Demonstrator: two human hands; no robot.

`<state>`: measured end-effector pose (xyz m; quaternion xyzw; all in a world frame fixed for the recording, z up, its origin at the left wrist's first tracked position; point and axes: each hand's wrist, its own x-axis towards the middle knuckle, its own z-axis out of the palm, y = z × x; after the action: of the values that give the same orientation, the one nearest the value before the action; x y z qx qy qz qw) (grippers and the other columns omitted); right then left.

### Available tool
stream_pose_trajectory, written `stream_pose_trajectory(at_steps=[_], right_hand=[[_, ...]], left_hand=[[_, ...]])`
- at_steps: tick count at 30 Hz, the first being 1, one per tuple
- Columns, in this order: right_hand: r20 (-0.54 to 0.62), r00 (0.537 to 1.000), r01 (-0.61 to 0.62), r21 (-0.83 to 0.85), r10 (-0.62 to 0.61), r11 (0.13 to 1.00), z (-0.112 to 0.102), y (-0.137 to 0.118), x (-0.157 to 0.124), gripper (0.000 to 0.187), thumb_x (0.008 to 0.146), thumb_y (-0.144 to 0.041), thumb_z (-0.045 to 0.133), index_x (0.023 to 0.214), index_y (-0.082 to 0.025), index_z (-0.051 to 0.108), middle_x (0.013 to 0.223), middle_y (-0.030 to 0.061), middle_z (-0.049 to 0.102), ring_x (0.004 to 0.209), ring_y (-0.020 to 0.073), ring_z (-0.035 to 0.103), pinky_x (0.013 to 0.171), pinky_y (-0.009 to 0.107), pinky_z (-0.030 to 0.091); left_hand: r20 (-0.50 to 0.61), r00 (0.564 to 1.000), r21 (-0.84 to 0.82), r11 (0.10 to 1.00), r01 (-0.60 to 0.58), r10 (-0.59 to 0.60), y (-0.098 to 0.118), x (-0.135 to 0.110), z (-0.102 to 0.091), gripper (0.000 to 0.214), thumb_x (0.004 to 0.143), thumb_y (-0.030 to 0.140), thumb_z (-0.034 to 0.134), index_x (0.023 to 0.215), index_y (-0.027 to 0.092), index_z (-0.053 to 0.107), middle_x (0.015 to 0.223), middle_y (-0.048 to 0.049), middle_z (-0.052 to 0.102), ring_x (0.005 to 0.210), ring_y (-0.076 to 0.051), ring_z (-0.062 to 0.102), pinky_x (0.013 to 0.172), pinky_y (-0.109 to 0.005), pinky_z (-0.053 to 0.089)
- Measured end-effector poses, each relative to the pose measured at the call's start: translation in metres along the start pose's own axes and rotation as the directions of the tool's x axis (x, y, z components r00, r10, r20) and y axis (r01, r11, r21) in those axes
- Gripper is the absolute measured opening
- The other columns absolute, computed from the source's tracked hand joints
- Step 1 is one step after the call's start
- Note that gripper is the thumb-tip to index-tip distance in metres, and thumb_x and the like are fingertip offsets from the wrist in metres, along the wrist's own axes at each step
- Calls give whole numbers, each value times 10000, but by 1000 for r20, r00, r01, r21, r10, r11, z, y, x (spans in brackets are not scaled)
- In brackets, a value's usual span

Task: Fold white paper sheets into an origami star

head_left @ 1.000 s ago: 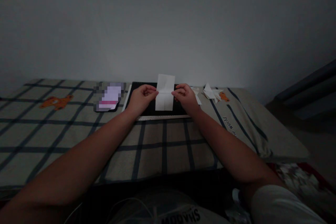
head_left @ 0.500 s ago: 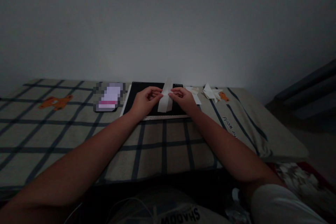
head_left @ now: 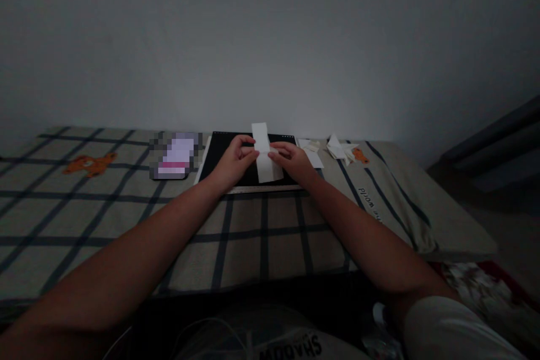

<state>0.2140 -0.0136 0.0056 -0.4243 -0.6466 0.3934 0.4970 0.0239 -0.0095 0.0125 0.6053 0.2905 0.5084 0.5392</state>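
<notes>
A folded strip of white paper is held up between my two hands, its long side pointing away from me. My left hand pinches its left edge near the middle with thumb and fingers. On the opposite edge, my right hand grips the paper the same way. Beneath them lies a black board with white edges showing at its left. A pale ruler-like strip runs along the board's front edge.
Left of the board lies a phone, its screen pixelated. On the right are white paper pieces and a folded paper shape. A checked cloth covers the surface, which meets a plain wall behind.
The paper strip has turned so its far end leans left and its near end sits further right. My left hand has shifted slightly left; both hands keep their hold.
</notes>
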Motion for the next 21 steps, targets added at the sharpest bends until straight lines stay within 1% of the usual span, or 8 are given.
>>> stream_pose_trajectory(at_steps=[4,7,10,12,14,17,21], right_hand=[[-41,998,36,-107,-40,994,-2,1,1,446,741,-455,726,1077,-163,688,1089,105,709,950,212,659,895,397,519],[-60,998,21,-147,-31,989,-3,1,2,431,739,-446,726,1063,-163,704,998,80,718,869,191,644,847,379,524],[-57,998,-7,-77,2,997,-3,1,2,393,757,-427,699,1055,-170,713,933,58,726,822,175,644,796,354,534],[-55,998,-29,-9,28,1000,-4,0,2,352,787,-405,654,1048,-178,719,945,57,735,815,173,655,772,347,547],[-63,997,-33,19,34,999,-4,-2,2,335,807,-397,623,1041,-180,726,961,65,742,813,177,666,763,354,557],[-61,998,-16,-36,14,999,-4,-5,0,374,801,-440,652,1064,-186,731,984,79,747,838,191,676,795,380,558],[-32,999,-22,-129,18,991,-2,-7,-2,487,740,-488,733,1122,-187,719,953,79,754,839,198,688,834,399,555]], left_hand=[[51,998,35,999,-23,22,0,-1,0,326,810,257,658,1047,217,437,733,36,666,707,-152,662,706,-290,494],[55,998,75,997,-36,31,2,-2,0,302,823,253,648,1048,214,451,754,28,673,719,-152,661,694,-281,488],[50,998,83,996,-44,40,2,-2,-1,283,834,247,632,1054,210,457,774,17,679,743,-159,668,702,-286,494],[20,999,75,996,-52,51,2,-1,-3,271,838,244,619,1055,211,461,779,16,679,719,-152,663,676,-275,491],[-18,998,77,996,-55,56,1,1,-4,264,837,237,610,1058,213,467,783,15,681,695,-142,657,655,-264,487],[-31,999,109,993,-34,37,2,1,-4,277,831,231,611,1070,217,473,791,8,692,719,-150,673,687,-281,507],[22,1000,134,991,-7,4,4,-2,-1,301,828,241,614,1093,217,475,788,2,704,757,-171,694,725,-314,533]])
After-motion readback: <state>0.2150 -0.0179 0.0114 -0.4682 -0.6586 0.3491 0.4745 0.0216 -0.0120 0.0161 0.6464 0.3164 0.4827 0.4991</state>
